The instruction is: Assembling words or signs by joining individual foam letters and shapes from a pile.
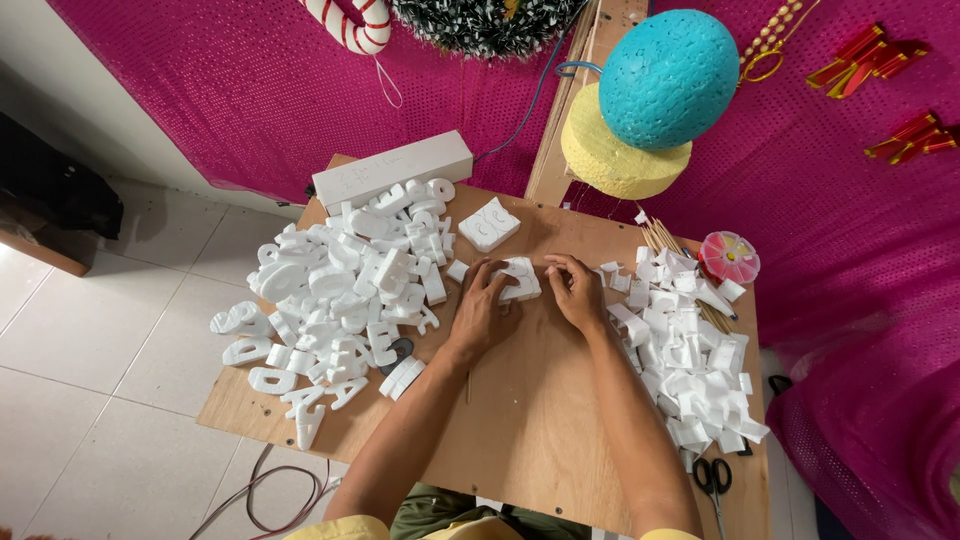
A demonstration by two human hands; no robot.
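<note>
A small white foam block (pixel 522 279) lies on the wooden board (pixel 530 420) near its middle. My left hand (pixel 482 308) grips the block's left side with curled fingers. From the right, my right hand (pixel 576 291) pinches the same block with its fingertips. Another white foam square (pixel 488 224) with cut shapes lies just beyond the hands. A big heap of white foam letters (pixel 345 290) fills the board's left side, and a pile of white foam offcuts (pixel 690 350) lies on the right.
A long white box (pixel 392 168) stands at the board's far edge. Scissors (pixel 712 480) lie at the near right corner, wooden skewers (pixel 668 245) and a round pink container (pixel 729 256) at the far right. Blue foam ball (pixel 668 78) over a yellow foam disc (pixel 615 160) behind. Cables (pixel 270 490) on the floor.
</note>
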